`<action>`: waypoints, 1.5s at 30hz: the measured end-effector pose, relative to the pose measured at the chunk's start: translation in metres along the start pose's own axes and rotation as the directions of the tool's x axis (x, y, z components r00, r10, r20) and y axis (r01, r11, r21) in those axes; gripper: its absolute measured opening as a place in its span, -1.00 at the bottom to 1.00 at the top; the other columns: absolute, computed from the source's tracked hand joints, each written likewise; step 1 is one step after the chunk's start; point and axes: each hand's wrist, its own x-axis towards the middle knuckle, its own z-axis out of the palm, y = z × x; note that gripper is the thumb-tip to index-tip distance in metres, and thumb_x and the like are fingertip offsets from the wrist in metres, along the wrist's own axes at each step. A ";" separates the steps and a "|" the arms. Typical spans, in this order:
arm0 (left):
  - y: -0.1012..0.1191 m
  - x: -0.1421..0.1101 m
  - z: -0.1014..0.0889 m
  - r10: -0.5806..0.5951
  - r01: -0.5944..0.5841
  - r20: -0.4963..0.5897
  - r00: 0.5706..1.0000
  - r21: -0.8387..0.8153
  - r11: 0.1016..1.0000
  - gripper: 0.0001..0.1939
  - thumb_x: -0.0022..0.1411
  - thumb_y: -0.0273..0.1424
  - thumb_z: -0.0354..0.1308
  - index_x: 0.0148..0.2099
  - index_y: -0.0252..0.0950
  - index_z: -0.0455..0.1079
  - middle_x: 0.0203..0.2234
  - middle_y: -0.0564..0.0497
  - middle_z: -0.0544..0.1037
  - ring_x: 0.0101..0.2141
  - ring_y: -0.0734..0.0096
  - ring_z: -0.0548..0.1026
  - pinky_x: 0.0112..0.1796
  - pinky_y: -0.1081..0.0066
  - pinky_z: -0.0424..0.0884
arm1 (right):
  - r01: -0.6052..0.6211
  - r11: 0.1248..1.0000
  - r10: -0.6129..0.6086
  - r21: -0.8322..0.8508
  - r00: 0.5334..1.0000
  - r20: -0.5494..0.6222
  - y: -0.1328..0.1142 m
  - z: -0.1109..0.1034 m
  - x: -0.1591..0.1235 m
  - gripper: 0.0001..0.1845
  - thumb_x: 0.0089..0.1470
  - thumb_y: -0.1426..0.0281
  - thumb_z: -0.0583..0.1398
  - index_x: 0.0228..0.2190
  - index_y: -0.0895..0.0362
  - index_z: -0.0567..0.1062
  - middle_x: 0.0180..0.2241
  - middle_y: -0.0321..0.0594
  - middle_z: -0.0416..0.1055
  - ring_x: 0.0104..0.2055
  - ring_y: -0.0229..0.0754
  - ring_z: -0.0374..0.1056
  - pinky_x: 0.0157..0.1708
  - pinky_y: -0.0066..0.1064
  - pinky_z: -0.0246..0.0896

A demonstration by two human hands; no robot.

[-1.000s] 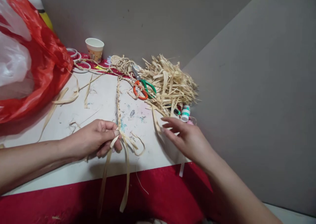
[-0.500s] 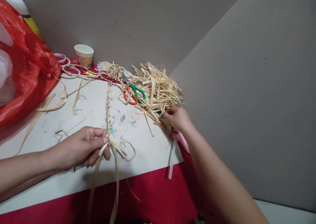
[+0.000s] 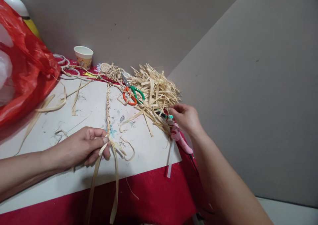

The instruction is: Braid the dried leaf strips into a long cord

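My left hand (image 3: 91, 145) is closed, thumb and fingers pinching the lower end of a thin braid (image 3: 108, 114) of pale straw-like strips. Loose strips (image 3: 116, 182) fan out from below that pinch and hang past the board's front edge. On the right, my right hand (image 3: 185, 117) has its thumb and forefinger together at the edge of a heap of dry strips (image 3: 156, 89); whatever lies between the fingertips is too small to make out. Just under it lies a pink glue gun (image 3: 182, 142) with a translucent glue stick (image 3: 171, 162).
Scissors (image 3: 130, 96) with orange and green handles lean on the heap. Behind stand a paper cup (image 3: 83, 57), a coil of braided cord (image 3: 113, 71) and white rings (image 3: 71, 73). A red plastic bag (image 3: 29, 63) fills the left. Grey walls (image 3: 248, 102) close off the back and right.
My right hand has drawn slightly right, away from the heap, uncovering more of the glue gun. One strip now curves out leftward from the heap onto the board. My left hand keeps its pinch.
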 end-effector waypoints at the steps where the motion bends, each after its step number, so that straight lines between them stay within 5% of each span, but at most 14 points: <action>1: 0.000 0.000 0.000 0.003 -0.003 0.000 1.000 -0.001 1.000 -0.62 0.24 -0.15 0.02 -0.41 -0.35 0.40 -0.82 0.16 0.23 -0.77 0.69 0.07 -0.69 0.60 -0.05 | 0.015 0.999 -0.013 0.034 0.999 -0.031 -0.002 0.001 0.005 -0.73 -0.08 0.29 0.15 -0.45 0.25 0.53 -0.55 -0.18 0.42 -0.52 -0.26 0.25 -0.50 -0.45 0.11; 4: 0.000 0.000 0.000 0.000 0.000 0.005 1.000 -0.025 1.000 -0.63 0.24 -0.15 0.02 -0.41 -0.35 0.39 -0.80 0.16 0.25 -0.78 0.70 0.07 -0.69 0.59 -0.07 | 0.118 0.984 -0.114 0.132 0.993 -0.040 -0.015 0.009 0.015 -0.76 -0.07 0.34 0.16 -0.41 0.24 0.53 -0.52 -0.18 0.44 -0.52 -0.27 0.26 -0.46 -0.43 0.17; 6: 0.000 0.000 0.000 0.001 0.000 0.012 1.000 -0.034 0.999 -0.62 0.24 -0.14 0.01 -0.41 -0.35 0.39 -0.80 0.16 0.26 -0.78 0.70 0.08 -0.70 0.59 -0.07 | 0.299 0.945 -0.307 0.130 0.951 0.044 -0.028 0.017 0.013 -0.79 -0.04 0.38 0.16 -0.37 0.21 0.55 -0.42 -0.16 0.47 -0.45 -0.25 0.30 -0.39 -0.41 0.21; 9: 0.002 -0.001 0.001 0.009 -0.009 0.000 1.000 -0.031 0.999 -0.65 0.23 -0.17 0.04 -0.42 -0.36 0.37 -0.76 0.15 0.33 -0.78 0.71 0.10 -0.69 0.59 -0.03 | 0.604 0.792 -0.601 0.089 0.745 0.289 -0.049 0.032 0.000 -0.75 0.02 0.44 0.16 -0.23 0.16 0.55 -0.18 -0.10 0.45 -0.26 -0.21 0.36 -0.27 -0.40 0.23; 12: 0.005 -0.002 0.002 0.002 -0.003 -0.011 1.000 -0.034 0.999 -0.68 0.25 -0.22 0.04 -0.43 -0.36 0.37 -0.78 0.16 0.31 -0.78 0.71 0.11 -0.70 0.60 -0.01 | 0.740 0.670 -0.673 0.058 0.574 0.467 -0.065 0.044 -0.016 -0.71 0.09 0.47 0.12 -0.15 0.14 0.52 -0.06 -0.08 0.39 -0.16 -0.19 0.36 -0.25 -0.42 0.21; 14: 0.008 -0.003 0.004 0.000 0.000 -0.008 1.000 -0.039 0.999 -0.68 0.26 -0.25 0.02 -0.43 -0.37 0.37 -0.83 0.18 0.26 -0.79 0.70 0.10 -0.70 0.61 -0.01 | 0.765 0.643 -0.673 0.037 0.541 0.504 -0.070 0.049 -0.023 -0.75 0.10 0.52 0.09 -0.23 0.16 0.53 -0.12 -0.09 0.43 -0.17 -0.20 0.36 -0.27 -0.44 0.19; 16: 0.010 -0.005 0.005 -0.004 0.003 -0.011 1.000 -0.047 0.999 -0.69 0.27 -0.28 0.02 -0.44 -0.37 0.37 -0.85 0.19 0.23 -0.80 0.69 0.11 -0.71 0.61 0.00 | 0.744 0.667 -0.661 0.029 0.574 0.484 -0.072 0.048 -0.027 -0.79 0.10 0.53 0.08 -0.32 0.18 0.52 -0.26 -0.12 0.46 -0.26 -0.22 0.36 -0.31 -0.44 0.17; 19: 0.012 -0.006 0.006 -0.009 0.007 -0.021 1.000 -0.072 0.997 -0.72 0.26 -0.33 0.02 -0.44 -0.37 0.37 -0.84 0.18 0.26 -0.80 0.69 0.13 -0.72 0.61 0.02 | 0.611 0.783 -0.605 0.114 0.709 0.363 -0.074 0.038 -0.028 -0.86 0.07 0.48 0.12 -0.36 0.19 0.49 -0.42 -0.19 0.45 -0.41 -0.26 0.32 -0.38 -0.44 0.15; 21: 0.012 -0.005 0.007 -0.004 0.001 -0.031 1.000 -0.090 0.996 -0.73 0.26 -0.36 0.02 -0.45 -0.37 0.37 -0.83 0.16 0.29 -0.80 0.69 0.13 -0.73 0.61 0.03 | 0.401 0.865 -0.481 0.301 0.835 0.268 -0.078 0.027 -0.031 -0.91 0.04 0.42 0.17 -0.41 0.18 0.47 -0.46 -0.23 0.44 -0.48 -0.29 0.29 -0.45 -0.46 0.16; 24: 0.013 -0.006 0.008 -0.020 0.015 -0.039 0.999 -0.114 0.993 -0.73 0.26 -0.38 0.02 -0.46 -0.37 0.37 -0.85 0.17 0.28 -0.81 0.68 0.14 -0.74 0.62 0.03 | 0.029 0.803 -0.260 0.595 0.916 0.307 -0.089 0.011 -0.047 -0.84 -0.06 0.31 0.27 -0.46 0.15 0.46 -0.57 -0.30 0.39 -0.63 -0.37 0.19 -0.63 -0.51 0.10; 27: 0.015 -0.007 0.009 -0.043 0.037 -0.044 0.998 -0.134 0.990 -0.74 0.25 -0.40 0.02 -0.45 -0.38 0.38 -0.87 0.18 0.25 -0.82 0.68 0.13 -0.75 0.63 0.04 | -0.272 0.670 -0.137 0.691 0.870 0.475 -0.103 0.006 -0.079 -0.77 -0.11 0.27 0.32 -0.52 0.13 0.42 -0.66 -0.37 0.33 -0.72 -0.41 0.10 -0.73 -0.55 -0.02; 30: 0.016 -0.008 0.009 -0.040 0.033 -0.045 0.998 -0.150 0.988 -0.74 0.25 -0.41 0.01 -0.45 -0.37 0.38 -0.87 0.19 0.25 -0.83 0.69 0.10 -0.76 0.63 0.03 | -0.540 0.583 -0.100 0.608 0.695 0.712 -0.114 0.015 -0.117 -0.74 -0.10 0.24 0.32 -0.51 0.14 0.40 -0.74 -0.41 0.28 -0.78 -0.45 0.02 -0.79 -0.59 -0.14; 33: 0.014 -0.008 0.008 -0.024 0.018 -0.040 0.999 -0.142 0.990 -0.75 0.25 -0.42 0.02 -0.46 -0.37 0.37 -0.86 0.17 0.27 -0.84 0.70 0.10 -0.76 0.64 0.02 | -0.677 0.477 -0.059 0.560 0.611 0.789 -0.121 0.029 -0.149 -0.72 -0.08 0.24 0.31 -0.49 0.16 0.38 -0.78 -0.46 0.23 -0.80 -0.49 -0.06 -0.80 -0.62 -0.21; 45: 0.006 -0.007 0.009 -0.022 0.015 -0.034 0.999 -0.214 0.977 -0.83 0.21 -0.40 0.08 -0.42 -0.36 0.34 -0.69 0.07 0.46 -0.79 0.71 0.19 -0.75 0.65 0.08 | -0.758 0.402 0.098 0.513 0.593 0.799 -0.130 0.040 -0.184 -0.70 -0.10 0.18 0.27 -0.47 0.15 0.37 -0.82 -0.46 0.24 -0.81 -0.45 -0.04 -0.81 -0.62 -0.20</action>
